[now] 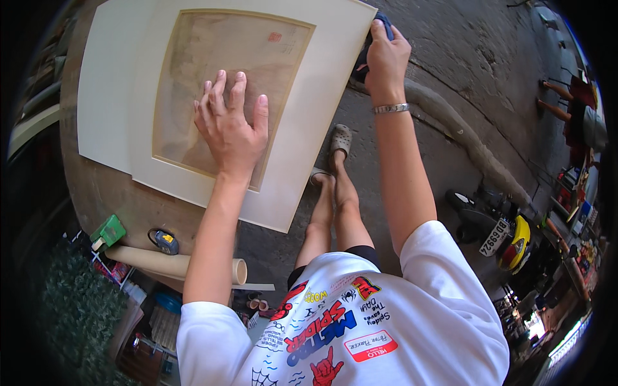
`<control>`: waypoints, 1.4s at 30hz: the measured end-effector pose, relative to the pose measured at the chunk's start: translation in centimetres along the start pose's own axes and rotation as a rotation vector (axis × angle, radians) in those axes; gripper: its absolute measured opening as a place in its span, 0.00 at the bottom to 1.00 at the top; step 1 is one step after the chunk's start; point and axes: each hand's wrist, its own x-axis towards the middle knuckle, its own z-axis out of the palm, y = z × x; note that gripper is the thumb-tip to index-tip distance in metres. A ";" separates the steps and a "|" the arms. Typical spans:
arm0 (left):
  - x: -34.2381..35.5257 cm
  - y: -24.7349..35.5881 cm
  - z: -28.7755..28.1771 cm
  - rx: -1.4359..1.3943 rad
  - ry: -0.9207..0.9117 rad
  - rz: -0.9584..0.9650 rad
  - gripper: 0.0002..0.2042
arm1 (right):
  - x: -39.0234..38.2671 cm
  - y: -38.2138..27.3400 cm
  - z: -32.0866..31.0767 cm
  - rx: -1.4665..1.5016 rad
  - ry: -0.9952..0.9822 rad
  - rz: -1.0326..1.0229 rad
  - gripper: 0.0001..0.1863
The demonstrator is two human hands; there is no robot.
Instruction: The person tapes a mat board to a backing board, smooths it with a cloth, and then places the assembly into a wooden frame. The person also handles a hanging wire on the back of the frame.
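Picture (pixel 222 42), brown-toned with a red seal near its top right, lies in a white mat (pixel 295 154), over a second white board (pixel 106 83) that shows at the left. Stack is on the brown worktop (pixel 96 193); mat's right side reaches past the worktop's edge, over the floor.

Hands: left hand (pixel 230 132) open, fingers spread, palm down on the picture. Right hand (pixel 388 61) closed around a dark blue thing (pixel 381 27) at the mat's top right corner; what it is, cannot tell. Nor can I tell whether those fingers also pinch the mat's edge.

Handling, by judgement: mat light, fairly stiff, broad enough to flex if lifted by one corner. Smooth faces probably slide easily on each other. Picture surface looks delicate; whether glazed, unclear. Marks and dents likely the main hazards. Best hold: both hands on opposite outer edges of the mat, fingers under, clear of the picture. Overhanging right edge offers the easiest grip.

Nearby: tube (pixel 148 260), tape measure (pixel 166 242) beside it, left of the left forearm.
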 end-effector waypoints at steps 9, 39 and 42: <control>-0.1 0.0 0.0 -0.017 0.015 0.005 0.23 | 3.8 -0.3 -1.6 -0.213 -0.176 -0.180 0.13; -0.7 -0.2 -0.5 -0.059 0.065 -0.055 0.25 | -26.2 2.0 -11.1 -0.872 -0.824 -0.879 0.27; -0.5 0.3 -0.4 -0.077 0.037 -0.088 0.25 | -16.7 -0.3 -8.6 -0.942 -0.628 -0.831 0.23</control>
